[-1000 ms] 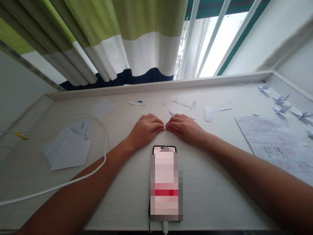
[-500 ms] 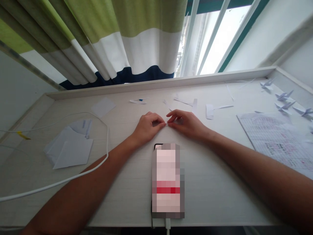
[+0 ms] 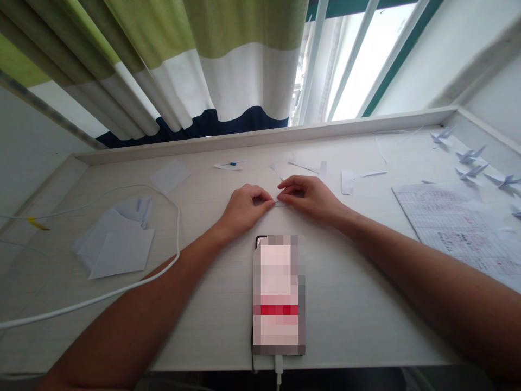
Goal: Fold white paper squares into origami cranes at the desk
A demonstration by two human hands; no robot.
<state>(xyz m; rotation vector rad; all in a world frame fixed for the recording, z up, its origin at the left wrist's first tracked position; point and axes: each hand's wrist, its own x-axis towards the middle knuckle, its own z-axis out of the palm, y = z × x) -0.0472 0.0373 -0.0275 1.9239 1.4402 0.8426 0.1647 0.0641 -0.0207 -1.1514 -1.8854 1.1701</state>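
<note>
Near the middle of the white desk (image 3: 345, 326), a small bit of white paper (image 3: 279, 204) shows between my two hands. My left hand (image 3: 249, 209) pinches its left end between thumb and forefinger. The thumb and forefinger of my right hand (image 3: 307, 196) close on the other end, with the remaining fingers curled above. Most of the paper is hidden by the fingertips, so its shape is hard to make out. Just in front of both hands lies a phone (image 3: 279, 293) with a blurred screen, a white charging plug (image 3: 279, 364) in its lower end.
Paper scraps (image 3: 347, 182) lie beyond my hands. Folded paper cranes (image 3: 472, 172) stand at the far right, behind a printed sheet (image 3: 443, 228). White paper sheets (image 3: 122, 252) are on the left. A white cable (image 3: 163, 271) loops across my left forearm. A raised ledge (image 3: 244, 138) borders the back.
My right hand has shifted slightly up and its fingers have drawn closer together. A little more of the white paper shows. The whole view has moved slightly.
</note>
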